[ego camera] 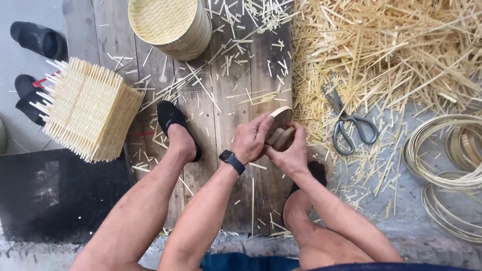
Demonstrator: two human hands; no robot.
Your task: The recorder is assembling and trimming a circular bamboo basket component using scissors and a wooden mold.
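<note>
A small round bamboo hoop (280,126) is held over the wooden plank floor (226,125), between the person's knees. It is gripped from both sides: the left hand (252,139) is curled shut over the hoop's near-left edge, thumb on top; the right hand (292,150) is closed on its lower right edge from beneath. A black wristwatch (232,161) is worn just behind the left hand. Right of the hoop, grey scissors (349,125) lie on a heap of bamboo offcuts (381,55). Further right, coiled bamboo strips (447,165) are seen. Beyond the hoop, a stack of round woven trays (170,25) stands. Well left of the hoop, a stack of square woven mats (88,108) is tilted.
</note>
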